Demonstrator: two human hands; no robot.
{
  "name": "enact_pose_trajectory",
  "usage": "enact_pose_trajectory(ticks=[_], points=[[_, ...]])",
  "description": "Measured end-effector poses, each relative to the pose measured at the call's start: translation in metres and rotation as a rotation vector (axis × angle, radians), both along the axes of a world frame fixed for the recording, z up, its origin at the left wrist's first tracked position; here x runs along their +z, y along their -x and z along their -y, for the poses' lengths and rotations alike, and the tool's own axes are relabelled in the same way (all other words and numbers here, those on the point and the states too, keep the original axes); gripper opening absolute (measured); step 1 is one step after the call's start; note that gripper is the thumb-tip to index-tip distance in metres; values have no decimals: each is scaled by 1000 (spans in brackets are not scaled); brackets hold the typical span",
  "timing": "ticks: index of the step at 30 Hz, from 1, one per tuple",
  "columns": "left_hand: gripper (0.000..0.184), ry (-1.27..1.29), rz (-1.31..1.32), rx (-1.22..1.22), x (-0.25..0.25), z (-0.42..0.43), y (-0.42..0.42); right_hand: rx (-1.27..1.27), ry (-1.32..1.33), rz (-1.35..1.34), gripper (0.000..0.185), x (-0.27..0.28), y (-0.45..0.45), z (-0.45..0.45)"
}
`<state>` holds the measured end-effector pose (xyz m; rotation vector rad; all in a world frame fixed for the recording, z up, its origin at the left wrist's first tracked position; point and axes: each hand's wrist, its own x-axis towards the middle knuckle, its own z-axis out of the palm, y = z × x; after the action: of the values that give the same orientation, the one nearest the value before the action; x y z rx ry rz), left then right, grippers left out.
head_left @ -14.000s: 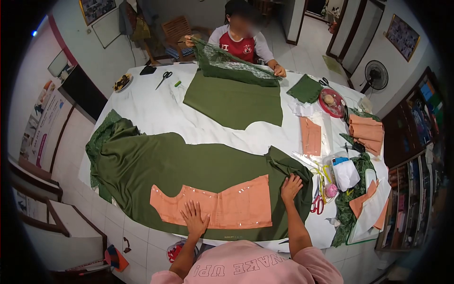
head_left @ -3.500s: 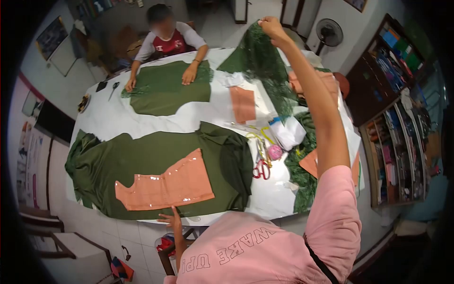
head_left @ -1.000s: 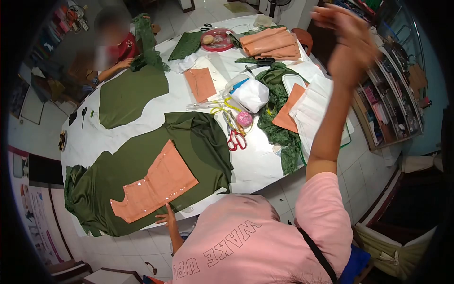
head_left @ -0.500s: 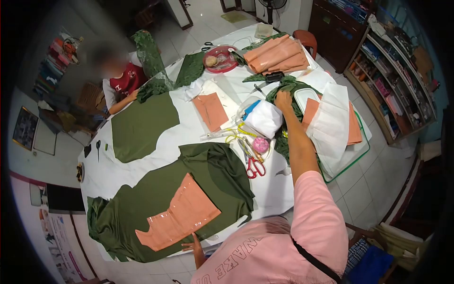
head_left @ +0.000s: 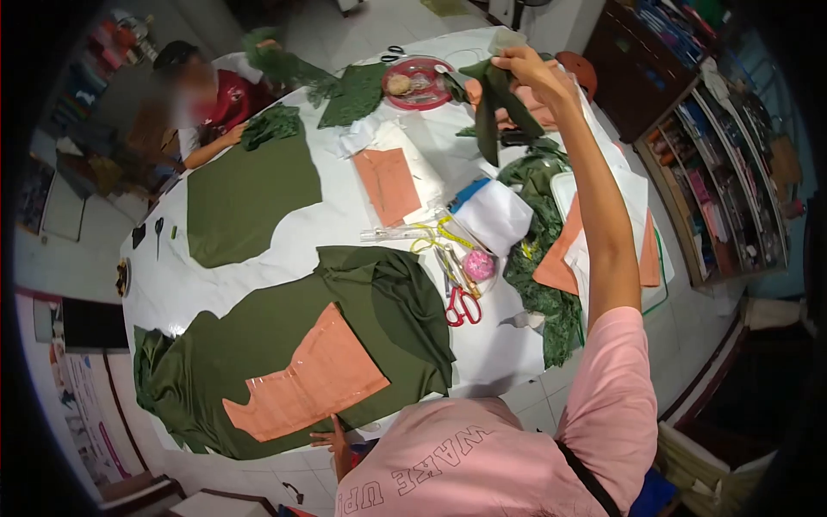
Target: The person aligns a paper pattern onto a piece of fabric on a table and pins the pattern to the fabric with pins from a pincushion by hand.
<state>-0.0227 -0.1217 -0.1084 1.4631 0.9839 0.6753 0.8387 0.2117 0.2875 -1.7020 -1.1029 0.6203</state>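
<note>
In the head view my right hand (head_left: 538, 76) is raised over the far right of the table, its fingers closed on a dark green fabric piece (head_left: 494, 108) that hangs down in folds. Below it, green lace fabric (head_left: 543, 284) trails along the table's right side. My left hand (head_left: 332, 441) rests at the near edge with fingers spread, touching the large olive fabric (head_left: 198, 370). On that fabric lies an orange paper pattern (head_left: 306, 379), just above my left fingers.
Red-handled scissors (head_left: 463, 307), a pink pincushion (head_left: 479, 265) and a yellow tape measure (head_left: 448, 233) lie mid-table. A red tray (head_left: 419, 84) stands at the back. Across the table, another person (head_left: 226, 112) handles green lace on an olive fabric panel (head_left: 254, 198).
My right hand has moved up and away with the dark green fabric, out of the lace pile. More lace is uncovered. The other person's lace has shifted. My left hand stays at the edge.
</note>
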Motion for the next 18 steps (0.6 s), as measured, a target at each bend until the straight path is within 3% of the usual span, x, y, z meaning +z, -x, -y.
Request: enact_pose_trajectory(ticks=[1,4,8,13,18], points=[[97,-8,-1,21,-5,3,-5,57,-10,-29,21,6,16,-16],[115,600,-1135,944,-16,-17,-62,131,-157,-238,19,6,83,-78],[127,680,-1100,873,53,-32,-103,240,-238,-412,22,-1,170,-155],[125,553,-944,903,67,-24,-110,301,-337,-449,25,10,257,-184],[124,530,-917,866,81,-26,-123,660,-234,-174,28,56,301,-116]])
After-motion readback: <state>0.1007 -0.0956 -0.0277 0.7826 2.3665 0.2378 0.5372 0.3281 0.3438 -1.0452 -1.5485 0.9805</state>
